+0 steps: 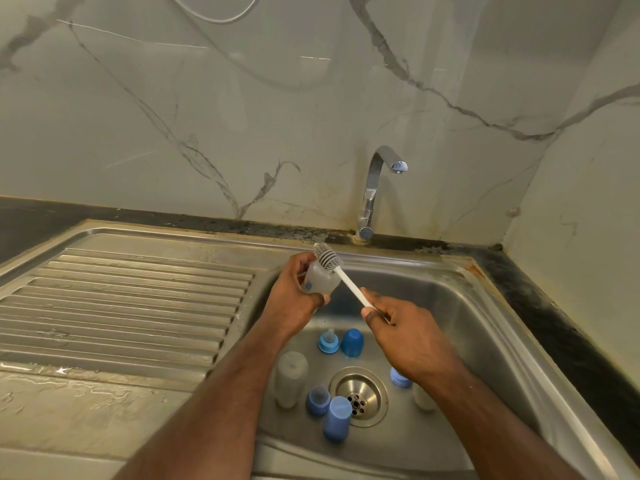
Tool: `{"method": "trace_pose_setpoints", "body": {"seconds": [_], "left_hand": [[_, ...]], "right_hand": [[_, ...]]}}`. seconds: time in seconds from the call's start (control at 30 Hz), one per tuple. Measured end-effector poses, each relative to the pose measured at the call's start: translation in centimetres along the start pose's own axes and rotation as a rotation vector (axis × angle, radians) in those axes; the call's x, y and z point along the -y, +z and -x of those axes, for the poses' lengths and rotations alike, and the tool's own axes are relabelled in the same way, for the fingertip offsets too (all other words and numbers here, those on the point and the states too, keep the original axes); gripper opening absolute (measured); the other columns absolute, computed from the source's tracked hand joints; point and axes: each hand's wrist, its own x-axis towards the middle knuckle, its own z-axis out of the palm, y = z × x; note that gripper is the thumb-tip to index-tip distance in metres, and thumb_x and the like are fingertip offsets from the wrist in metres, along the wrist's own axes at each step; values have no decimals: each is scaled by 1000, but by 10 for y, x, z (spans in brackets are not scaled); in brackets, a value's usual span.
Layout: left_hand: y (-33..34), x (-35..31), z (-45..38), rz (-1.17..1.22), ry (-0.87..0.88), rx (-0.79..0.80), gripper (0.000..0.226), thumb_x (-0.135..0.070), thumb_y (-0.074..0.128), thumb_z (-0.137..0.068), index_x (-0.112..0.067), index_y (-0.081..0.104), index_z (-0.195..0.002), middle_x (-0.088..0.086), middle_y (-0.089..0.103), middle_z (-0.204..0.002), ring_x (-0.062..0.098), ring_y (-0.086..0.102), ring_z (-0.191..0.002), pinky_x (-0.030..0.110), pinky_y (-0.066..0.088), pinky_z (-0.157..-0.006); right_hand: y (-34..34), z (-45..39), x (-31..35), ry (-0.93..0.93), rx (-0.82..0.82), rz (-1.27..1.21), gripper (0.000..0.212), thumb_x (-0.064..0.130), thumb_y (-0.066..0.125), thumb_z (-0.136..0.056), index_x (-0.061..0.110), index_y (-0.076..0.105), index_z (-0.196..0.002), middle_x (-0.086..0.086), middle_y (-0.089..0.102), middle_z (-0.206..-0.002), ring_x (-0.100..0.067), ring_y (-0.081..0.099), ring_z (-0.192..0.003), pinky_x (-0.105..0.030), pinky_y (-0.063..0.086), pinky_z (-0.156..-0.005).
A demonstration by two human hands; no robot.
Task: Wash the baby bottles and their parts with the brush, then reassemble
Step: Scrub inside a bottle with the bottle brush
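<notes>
I am gripping the cloudy, soft-sided bottle [319,279] in my left hand [294,299] over the sink [485,327] so drips fall in, while my right hand [398,327] is pinching the white brush [341,275], working its ribbed grey head against the outside. Blue caps [352,342], teats and another frosted bottle [291,377] are waiting around the steel drain [358,396].
</notes>
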Motion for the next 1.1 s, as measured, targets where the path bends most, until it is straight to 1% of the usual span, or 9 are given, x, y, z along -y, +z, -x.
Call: {"method": "trace_pose_setpoints", "body": {"seconds": [0.1, 0.23, 0.43, 0.53, 0.7, 0.8, 0.87, 0.97, 1.1], "left_hand": [[-1, 3, -1, -11, 15, -5, 73, 1, 82, -77, -29, 50, -136, -10, 60, -133, 12, 57, -122, 36, 50, -105], [0, 4, -2, -75, 23, -4, 75, -4, 84, -77, -30, 50, -139, -10, 60, -134, 12, 57, -124, 39, 48, -109], [-1, 3, -2, -51, 13, -46, 72, -7, 85, -76, -31, 54, -135, -11, 64, -127, 13, 60, -118, 43, 52, -105], [0, 3, -3, -14, -16, -50, 73, -6, 86, -76, -30, 53, -137, -9, 64, -128, 15, 61, -119, 46, 53, -105], [-2, 1, -3, -14, -17, -72, 70, -5, 85, -75, -30, 54, -134, -7, 65, -127, 17, 61, -118, 46, 52, -105], [-2, 0, -3, 28, -38, -79, 69, -4, 86, -75, -33, 55, -128, -8, 65, -126, 15, 63, -117, 45, 53, -104], [-1, 0, -3, 29, -44, -78, 68, -4, 86, -75, -33, 55, -129, -8, 65, -127, 16, 62, -117, 44, 53, -103], [-1, -1, -3, 10, -45, -81, 70, -7, 86, -75, -29, 54, -133, -6, 64, -128, 18, 62, -119, 44, 53, -102], [-1, 0, -3, 50, -55, -104, 67, -7, 87, -75, -31, 56, -129, -7, 64, -128, 17, 61, -119, 47, 53, -103]], "right_hand": [[-3, -2, -1, 29, 10, 42, 44, 38, 41, -106, 38, 39, -150, 14, 55, -78, -7, 55, -66, -15, 43, -59], [-4, 1, 3, 9, -2, 31, 44, 38, 43, -106, 40, 40, -150, 12, 58, -79, -8, 54, -64, -15, 44, -57], [-7, -2, 3, 40, -14, 71, 45, 38, 41, -107, 38, 37, -151, 11, 60, -88, -9, 58, -69, -18, 48, -61], [-3, 5, 7, -8, 5, 19, 45, 40, 42, -106, 42, 36, -151, 11, 62, -85, -8, 57, -66, -15, 47, -58], [-7, -2, 0, 46, -23, 49, 45, 38, 40, -107, 37, 37, -152, 9, 59, -86, -9, 58, -69, -20, 50, -62], [-3, 4, 4, 1, -9, 3, 45, 40, 42, -106, 42, 38, -150, 12, 63, -89, -10, 61, -72, -14, 46, -58], [0, 1, 2, 6, -4, 12, 45, 40, 42, -106, 41, 38, -150, 10, 65, -93, -12, 63, -76, -15, 46, -60], [-4, -7, -4, 57, -36, 51, 46, 38, 40, -106, 37, 37, -152, 8, 62, -90, -10, 60, -72, -17, 47, -59], [1, 5, 3, -14, 2, -15, 45, 40, 43, -105, 43, 37, -150, 11, 62, -86, -10, 60, -71, -12, 44, -55]]}}
